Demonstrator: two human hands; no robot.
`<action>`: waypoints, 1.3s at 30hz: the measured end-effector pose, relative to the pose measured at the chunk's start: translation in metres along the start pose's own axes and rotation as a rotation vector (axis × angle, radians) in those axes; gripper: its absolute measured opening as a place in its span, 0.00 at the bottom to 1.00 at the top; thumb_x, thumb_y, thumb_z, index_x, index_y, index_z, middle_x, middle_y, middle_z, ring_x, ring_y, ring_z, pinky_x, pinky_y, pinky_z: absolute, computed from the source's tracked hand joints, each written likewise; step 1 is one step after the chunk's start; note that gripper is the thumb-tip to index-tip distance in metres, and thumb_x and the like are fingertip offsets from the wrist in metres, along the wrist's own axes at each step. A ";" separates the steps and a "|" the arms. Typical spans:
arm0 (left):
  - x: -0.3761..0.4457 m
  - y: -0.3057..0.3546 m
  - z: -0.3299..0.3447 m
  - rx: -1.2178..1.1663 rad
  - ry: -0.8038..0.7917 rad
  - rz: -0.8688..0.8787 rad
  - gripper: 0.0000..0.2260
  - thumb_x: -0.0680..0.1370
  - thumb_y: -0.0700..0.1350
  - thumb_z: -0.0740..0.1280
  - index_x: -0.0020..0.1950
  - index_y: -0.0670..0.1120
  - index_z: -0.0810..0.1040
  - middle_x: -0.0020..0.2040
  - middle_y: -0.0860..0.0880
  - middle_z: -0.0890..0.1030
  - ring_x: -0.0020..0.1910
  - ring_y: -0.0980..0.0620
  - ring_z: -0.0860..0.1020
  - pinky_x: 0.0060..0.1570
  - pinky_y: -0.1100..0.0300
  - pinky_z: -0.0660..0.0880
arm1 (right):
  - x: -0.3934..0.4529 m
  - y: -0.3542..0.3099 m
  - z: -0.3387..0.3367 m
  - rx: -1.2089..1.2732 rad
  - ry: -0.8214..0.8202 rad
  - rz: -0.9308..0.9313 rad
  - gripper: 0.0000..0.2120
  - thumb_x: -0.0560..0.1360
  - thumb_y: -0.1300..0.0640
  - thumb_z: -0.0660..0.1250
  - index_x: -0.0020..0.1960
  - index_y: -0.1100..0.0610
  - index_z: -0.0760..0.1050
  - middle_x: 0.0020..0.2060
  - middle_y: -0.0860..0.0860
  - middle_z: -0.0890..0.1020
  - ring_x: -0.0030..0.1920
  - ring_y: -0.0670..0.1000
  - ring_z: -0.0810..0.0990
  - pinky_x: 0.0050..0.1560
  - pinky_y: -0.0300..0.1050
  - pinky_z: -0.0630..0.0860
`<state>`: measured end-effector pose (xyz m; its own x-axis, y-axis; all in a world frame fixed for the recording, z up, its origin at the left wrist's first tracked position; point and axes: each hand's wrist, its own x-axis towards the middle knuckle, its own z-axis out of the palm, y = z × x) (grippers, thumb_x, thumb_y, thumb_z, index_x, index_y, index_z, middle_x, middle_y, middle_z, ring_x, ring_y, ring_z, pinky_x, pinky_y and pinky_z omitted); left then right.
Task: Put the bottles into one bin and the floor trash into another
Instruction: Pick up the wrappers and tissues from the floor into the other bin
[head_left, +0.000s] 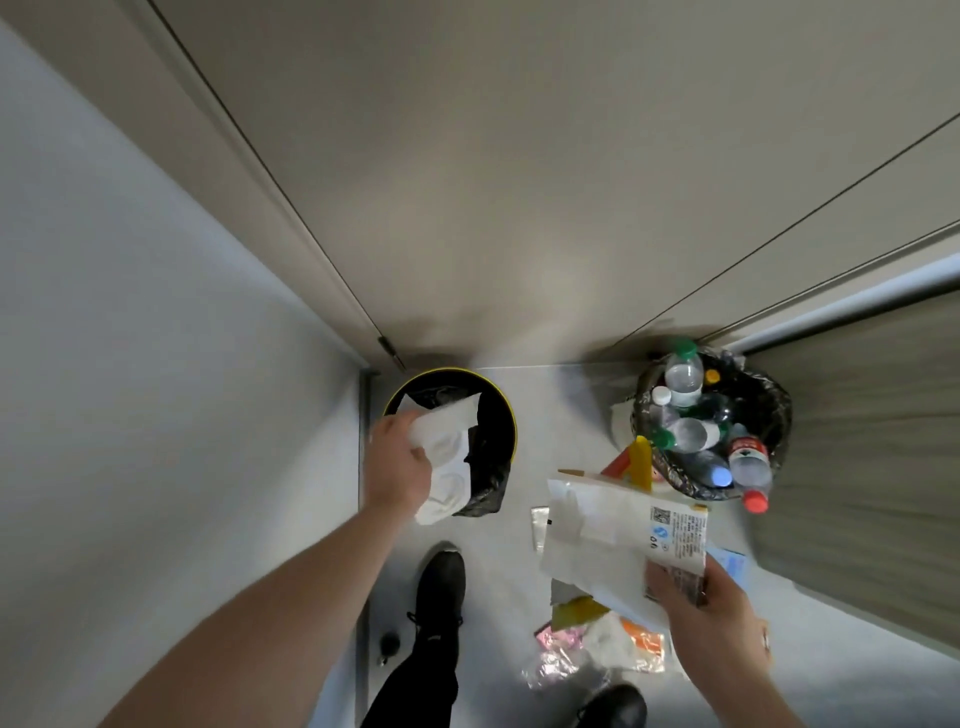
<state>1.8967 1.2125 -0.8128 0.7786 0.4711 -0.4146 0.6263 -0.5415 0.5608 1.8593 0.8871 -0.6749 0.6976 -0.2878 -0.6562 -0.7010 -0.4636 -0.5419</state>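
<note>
over the yellow-rimmed bin (506, 402) at the left, which is lined with a black bag, our left hand (397, 462) grips a white crumpled paper wrapper (447, 457), fingers curled round its near edge. the wrapper hangs partly across the bin's opening and partly down its near side.

to the right, our right hand (711, 608) pinches a large white paper bag (608, 530) by its lower corner, thumb on top over the printed label with a small square code. the bag is held up above the floor, tilted, its far edge reaching toward the second bin.

that second bin (774, 415), lined with a dark bag, stands by the wood-grain panel (857, 441) and is heaped with plastic bottles (685, 384): one with a green cap upright at the far side, another green-capped one lying across the middle, a red-capped bottle (750, 470) leaning over the near rim. a yellow and orange piece (641, 460) leans just beside this bin's left side; we cannot tell what it is.

on the pale floor (545, 395) under the paper bag lies more floor trash (597, 639): clear crinkled plastic, a pink wrapper, a yellowish scrap and an orange and white piece, all close together. our black shoes (441, 577) stand near it, one just beside the pile at the bottom edge.
</note>
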 end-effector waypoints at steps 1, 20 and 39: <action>0.008 -0.002 0.002 0.016 -0.024 0.016 0.19 0.79 0.35 0.61 0.67 0.50 0.78 0.65 0.49 0.75 0.59 0.45 0.77 0.58 0.58 0.71 | 0.001 0.001 0.006 0.002 -0.005 0.000 0.10 0.78 0.59 0.71 0.56 0.46 0.78 0.46 0.47 0.84 0.44 0.41 0.78 0.38 0.35 0.69; 0.007 -0.011 0.021 0.257 -0.401 -0.048 0.34 0.76 0.35 0.64 0.79 0.55 0.62 0.82 0.50 0.52 0.72 0.41 0.72 0.64 0.51 0.75 | 0.030 -0.036 0.041 0.026 -0.148 -0.072 0.12 0.78 0.60 0.70 0.54 0.42 0.79 0.46 0.39 0.85 0.49 0.44 0.82 0.43 0.39 0.74; 0.017 -0.059 0.038 0.235 -0.470 -0.027 0.19 0.78 0.46 0.68 0.69 0.51 0.75 0.72 0.49 0.65 0.65 0.47 0.73 0.66 0.56 0.73 | 0.080 -0.090 0.116 0.242 -0.198 -0.132 0.13 0.80 0.61 0.67 0.60 0.46 0.77 0.52 0.40 0.84 0.53 0.44 0.81 0.57 0.47 0.76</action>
<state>1.8752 1.2263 -0.8797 0.6620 0.1533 -0.7336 0.5965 -0.7004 0.3919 1.9609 1.0032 -0.7396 0.7587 -0.0598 -0.6487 -0.6383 -0.2672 -0.7219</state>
